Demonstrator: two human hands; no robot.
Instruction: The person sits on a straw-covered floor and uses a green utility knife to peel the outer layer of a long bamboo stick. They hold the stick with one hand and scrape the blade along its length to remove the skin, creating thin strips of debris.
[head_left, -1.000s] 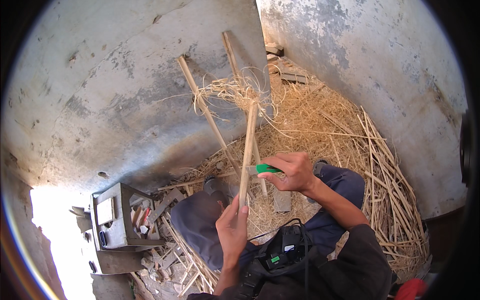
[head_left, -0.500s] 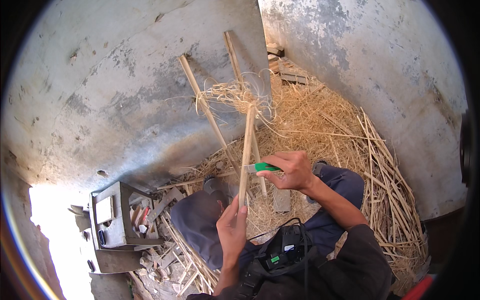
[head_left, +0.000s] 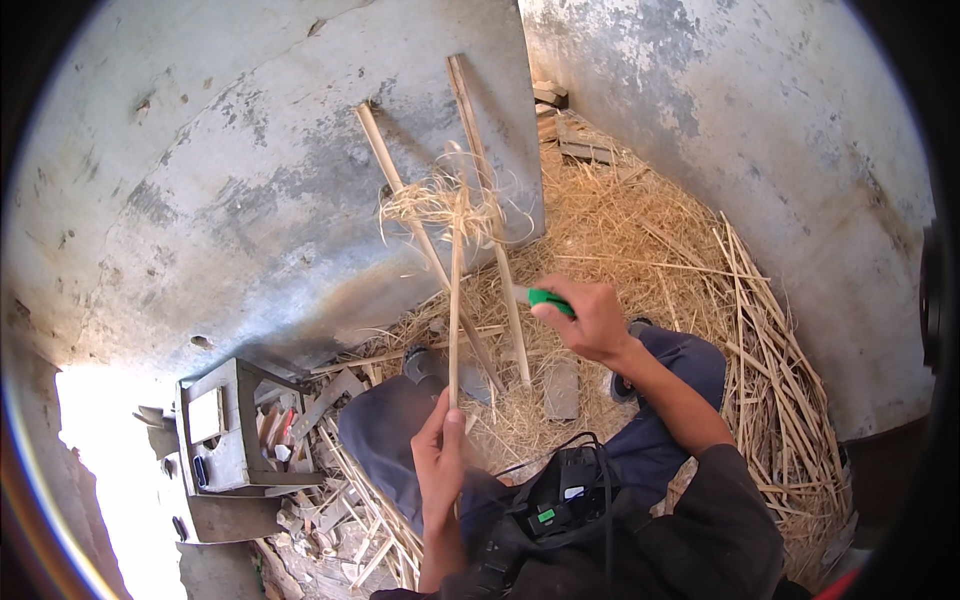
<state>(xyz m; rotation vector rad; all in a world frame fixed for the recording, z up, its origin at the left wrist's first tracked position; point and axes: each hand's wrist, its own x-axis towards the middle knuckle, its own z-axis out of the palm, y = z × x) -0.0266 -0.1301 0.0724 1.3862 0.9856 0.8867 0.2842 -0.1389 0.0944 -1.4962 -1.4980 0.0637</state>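
Observation:
My left hand (head_left: 438, 455) grips the lower end of a pale wooden strip (head_left: 455, 300), which points up and away from me. Thin curled shavings (head_left: 440, 200) cluster around the strip's far end. In my right hand (head_left: 590, 318) is a knife with a green handle (head_left: 552, 301); its short blade points left, apart from the strip. Behind the held strip, two longer sticks, a left one (head_left: 385, 152) and a right one (head_left: 470, 115), lean against the wall.
Shavings (head_left: 630, 240) cover the floor ahead. A pile of long split strips (head_left: 780, 400) lies along the right wall. At the left stands a grey wooden stool (head_left: 220, 440), scraps beside it. A black device with cables (head_left: 570, 490) rests on my lap.
The knife has come off the strip and moved right with my right hand. My left hand has shifted left and down, swinging the strip and its shavings leftward and more upright.

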